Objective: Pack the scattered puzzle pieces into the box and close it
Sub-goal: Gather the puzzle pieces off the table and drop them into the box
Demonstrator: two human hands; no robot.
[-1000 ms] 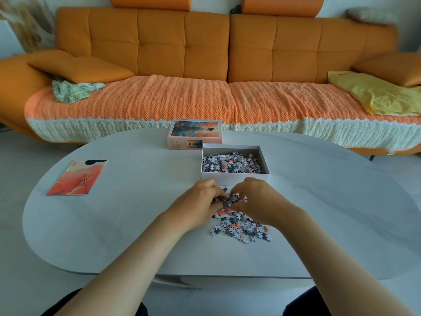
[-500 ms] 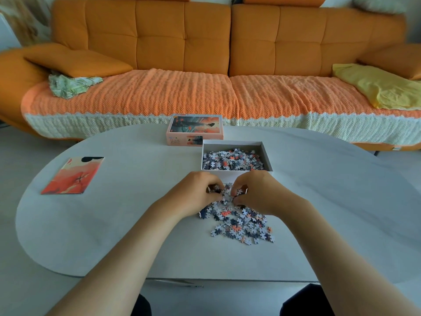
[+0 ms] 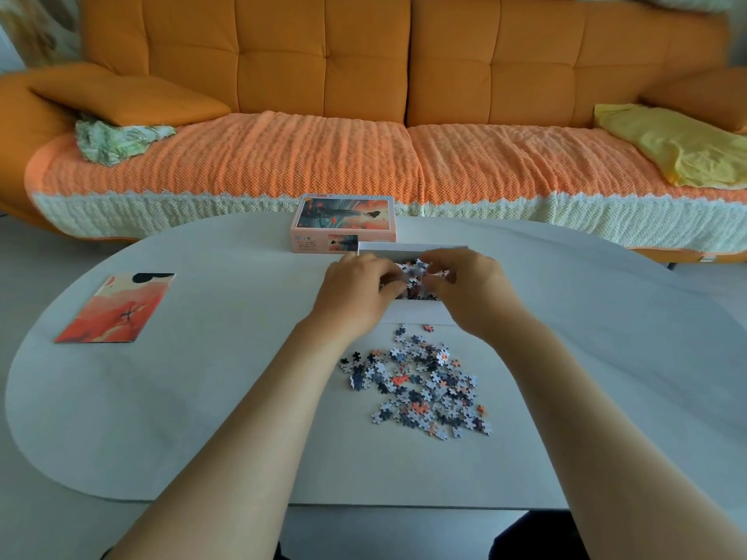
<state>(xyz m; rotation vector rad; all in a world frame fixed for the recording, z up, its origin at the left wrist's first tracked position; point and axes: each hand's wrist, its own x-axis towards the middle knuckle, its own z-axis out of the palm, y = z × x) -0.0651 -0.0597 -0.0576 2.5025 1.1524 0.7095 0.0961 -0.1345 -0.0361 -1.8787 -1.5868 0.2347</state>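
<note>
Puzzle pieces (image 3: 420,386) lie in a loose pile low in the middle of the frame, on the table (image 3: 202,398). At the far left is a card (image 3: 115,309); I leave it alone. Next comes the lid (image 3: 343,220), upper middle, picture side up. My left hand (image 3: 355,295) and right hand (image 3: 469,293) meet just below it, over the open box (image 3: 416,315). Both have fingers curled in and hold a small bunch of pieces between them. I think this is the dropping step. Next I should let go so the bunch falls inside, then reach down to the pile for more. The lid must wait.
</note>
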